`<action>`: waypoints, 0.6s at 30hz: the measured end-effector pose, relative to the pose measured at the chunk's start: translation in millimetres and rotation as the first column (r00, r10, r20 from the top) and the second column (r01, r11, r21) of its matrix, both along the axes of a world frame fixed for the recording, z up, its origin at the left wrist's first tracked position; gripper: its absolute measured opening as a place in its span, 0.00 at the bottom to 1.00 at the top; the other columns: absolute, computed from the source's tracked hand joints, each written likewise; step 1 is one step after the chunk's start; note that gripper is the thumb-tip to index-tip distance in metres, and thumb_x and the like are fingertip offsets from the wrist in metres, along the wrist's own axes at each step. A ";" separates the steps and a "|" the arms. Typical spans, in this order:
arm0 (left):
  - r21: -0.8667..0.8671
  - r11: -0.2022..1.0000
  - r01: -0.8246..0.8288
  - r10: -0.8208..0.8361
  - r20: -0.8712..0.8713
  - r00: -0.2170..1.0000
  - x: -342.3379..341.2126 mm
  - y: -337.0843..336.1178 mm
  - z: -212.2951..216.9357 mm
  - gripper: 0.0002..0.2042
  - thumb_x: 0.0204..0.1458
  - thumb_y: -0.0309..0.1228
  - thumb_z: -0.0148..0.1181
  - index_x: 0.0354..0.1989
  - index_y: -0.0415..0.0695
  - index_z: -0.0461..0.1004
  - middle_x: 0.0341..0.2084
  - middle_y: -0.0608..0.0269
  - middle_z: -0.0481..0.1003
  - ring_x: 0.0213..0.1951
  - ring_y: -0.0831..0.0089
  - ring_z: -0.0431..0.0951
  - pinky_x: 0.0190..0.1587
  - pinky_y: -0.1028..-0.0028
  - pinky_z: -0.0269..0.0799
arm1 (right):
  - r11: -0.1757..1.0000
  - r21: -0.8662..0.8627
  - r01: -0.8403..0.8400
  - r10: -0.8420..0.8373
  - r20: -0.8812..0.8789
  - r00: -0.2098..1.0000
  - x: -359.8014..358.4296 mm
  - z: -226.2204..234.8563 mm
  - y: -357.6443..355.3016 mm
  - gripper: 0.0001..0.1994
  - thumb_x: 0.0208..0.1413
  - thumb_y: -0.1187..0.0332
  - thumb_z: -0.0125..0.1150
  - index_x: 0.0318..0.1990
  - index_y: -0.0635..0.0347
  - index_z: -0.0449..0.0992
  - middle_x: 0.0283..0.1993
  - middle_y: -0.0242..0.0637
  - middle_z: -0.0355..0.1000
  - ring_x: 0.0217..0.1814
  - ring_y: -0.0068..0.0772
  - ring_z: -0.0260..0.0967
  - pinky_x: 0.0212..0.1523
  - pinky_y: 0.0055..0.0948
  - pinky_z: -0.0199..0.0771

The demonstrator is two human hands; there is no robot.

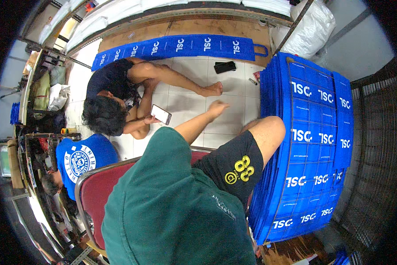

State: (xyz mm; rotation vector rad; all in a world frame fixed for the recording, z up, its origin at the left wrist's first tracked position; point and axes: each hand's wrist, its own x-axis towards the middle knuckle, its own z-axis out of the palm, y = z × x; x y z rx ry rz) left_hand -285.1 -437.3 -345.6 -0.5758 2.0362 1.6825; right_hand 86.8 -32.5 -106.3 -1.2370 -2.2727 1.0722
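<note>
A: Left hand (217, 109), how did it stand?

B: Out over the white-tiled floor (194, 104), arm stretched toward 2 o'clock from the green sleeve (169, 141). Fingers looked loosely bent, one pointing about 3 o'clock. I saw nothing in its hold, but the palm was hidden; how far it was closed, I could not tell.

A: And the right hand?

B: Out of view. Grip unknown.

A: Which way did the stack of blue printed pieces (313, 152) lie?

B: Between 3 and 4 o'clock from the left hand, clear of it. Long axis ran roughly 12 to 6, its layered edge facing 9, toward the hand. Lines crossed its printed face.

A: Anything in between?

B: The wearer's bare knee (274, 128), at about 3:30 from the hand, close against that layered edge. I judged the upper part of the edge the easier side to get at, and the left hand the nearer of the two as far as I could see.

A: Others near?

B: Black phone (225, 67) on the floor at 12. Long blue strip (194, 47) at 11, running 9 to 3. A co-worker's foot (212, 90) just beside the hand, toward 11.
</note>
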 end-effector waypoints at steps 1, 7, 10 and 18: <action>-0.250 0.965 0.075 -0.056 0.083 0.995 7.5 -19.7 -26.7 0.30 0.40 0.53 0.59 0.41 0.36 0.72 0.42 0.48 0.72 0.42 0.57 0.74 0.45 0.66 0.68 | 1.000 0.009 0.021 -0.021 0.007 1.000 1.3 4.2 4.4 0.32 0.39 0.57 0.58 0.52 0.69 0.62 0.51 0.47 0.65 0.49 0.37 0.64 0.50 0.35 0.63; -0.472 0.605 0.641 -0.457 0.454 0.765 91.7 -59.0 -62.2 0.33 0.40 0.53 0.58 0.50 0.40 0.68 0.49 0.46 0.69 0.51 0.53 0.69 0.53 0.63 0.65 | 0.994 0.077 0.075 -0.079 0.052 0.996 16.5 48.8 32.2 0.32 0.40 0.60 0.57 0.54 0.69 0.61 0.54 0.46 0.63 0.51 0.37 0.63 0.53 0.35 0.62; -0.366 0.497 0.786 -0.664 0.423 0.617 115.2 -52.8 -81.3 0.32 0.40 0.53 0.59 0.50 0.43 0.68 0.48 0.48 0.69 0.52 0.55 0.69 0.53 0.63 0.64 | 0.992 0.104 0.070 -0.076 0.060 0.995 20.8 80.6 45.8 0.32 0.41 0.62 0.57 0.56 0.68 0.60 0.55 0.46 0.63 0.52 0.37 0.63 0.54 0.35 0.61; -0.262 0.877 0.403 -0.395 0.087 0.915 63.2 26.0 -40.4 0.28 0.42 0.52 0.60 0.47 0.45 0.70 0.42 0.53 0.74 0.46 0.59 0.73 0.49 0.64 0.66 | 0.970 0.233 -0.064 0.065 0.004 0.998 39.8 244.9 92.1 0.33 0.42 0.67 0.55 0.59 0.68 0.57 0.58 0.45 0.61 0.56 0.37 0.62 0.57 0.35 0.60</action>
